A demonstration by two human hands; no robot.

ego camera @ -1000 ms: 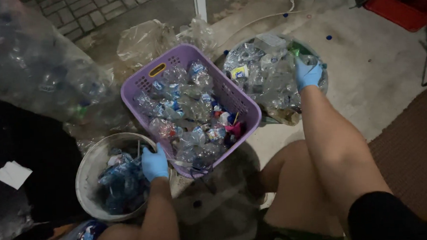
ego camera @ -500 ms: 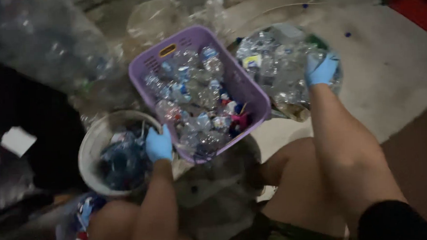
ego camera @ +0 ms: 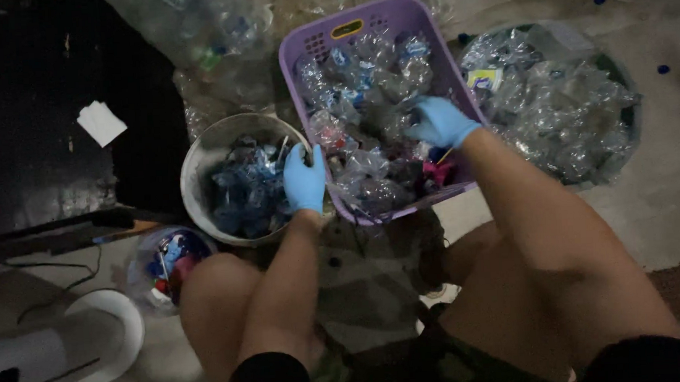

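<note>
Left hand [ego camera: 305, 179], gloved, fingers together and flat, resting at the gap between bucket [ego camera: 201, 155] rim and basket [ego camera: 448, 68] edge; holding nothing visible. Right hand [ego camera: 440, 122] inside the basket, curled over crushed bottles [ego camera: 366, 90]; grip hidden, cannot tell. Tub [ego camera: 633, 109] of more plastic just right of the basket. Tight quarters, containers nearly touching. Small bowl [ego camera: 138, 262] by the left knee, contents blurred. Basket's far edge cut off.

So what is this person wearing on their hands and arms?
Both hands wear thin, light blue disposable gloves that end at the wrist: the left hand and the right hand. The forearms are bare, with no watch or bands in view. Dark, short sleeves show at the bottom edge of the picture.
</note>
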